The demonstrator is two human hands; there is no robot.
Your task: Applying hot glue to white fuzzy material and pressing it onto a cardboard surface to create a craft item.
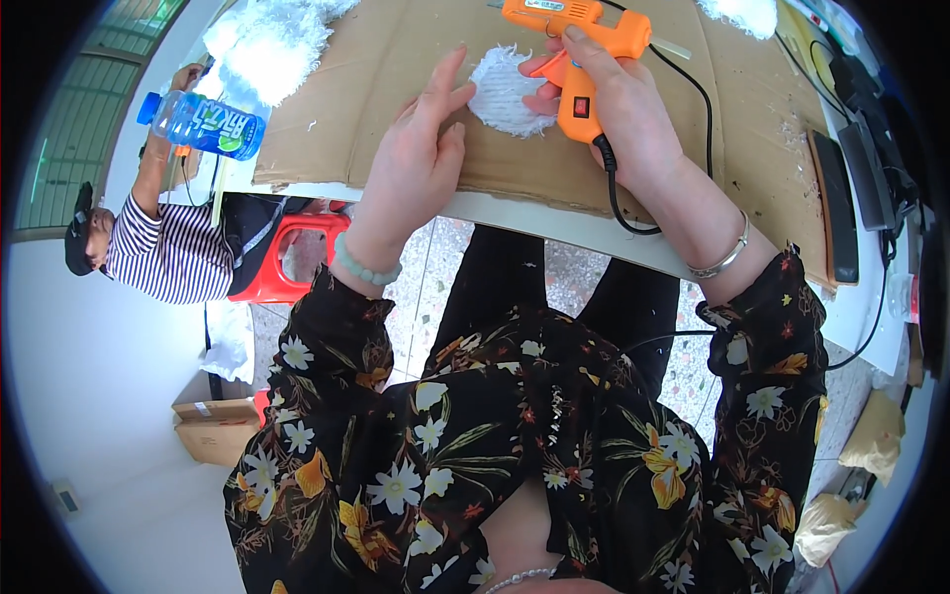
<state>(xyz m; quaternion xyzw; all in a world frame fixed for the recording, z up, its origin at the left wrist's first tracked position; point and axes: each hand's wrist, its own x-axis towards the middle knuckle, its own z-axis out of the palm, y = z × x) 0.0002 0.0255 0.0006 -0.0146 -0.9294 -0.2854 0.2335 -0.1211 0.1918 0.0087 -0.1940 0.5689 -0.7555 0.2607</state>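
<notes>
Nearest was a black shirt (406, 475) printed with white and yellow flowers, its cuffs well above the wrists, which probably left both hands free. Beyond the knees ran the white edge of a tabletop (584, 236), covered by brown cardboard (396, 69), likely there to protect the surface. Over it, the left hand (421, 148) was loosely spread and held nothing; its fingers were just beside a ragged, white fluffy pad (507, 94), though whether they touched could not be told. The right hand (633, 114) was wrapped around the handle of an orange glue gun (576, 87), thumb on the upper body, apparently for steadiness with the trigger within reach. Its fingertips were at the pad's right edge. The gun pointed left, above the pad's far side, and a black cord (621, 203) trailed from its handle. The gun's sticker bore print too small to read. Farther left was a blue-capped bottle (203, 126), its blue label showing large white lettering and green fruit. White fluff (272, 49) was heaped beyond. At far left, a person in a striped top (173, 252) was beside a red stool (282, 262), apparently seated.
</notes>
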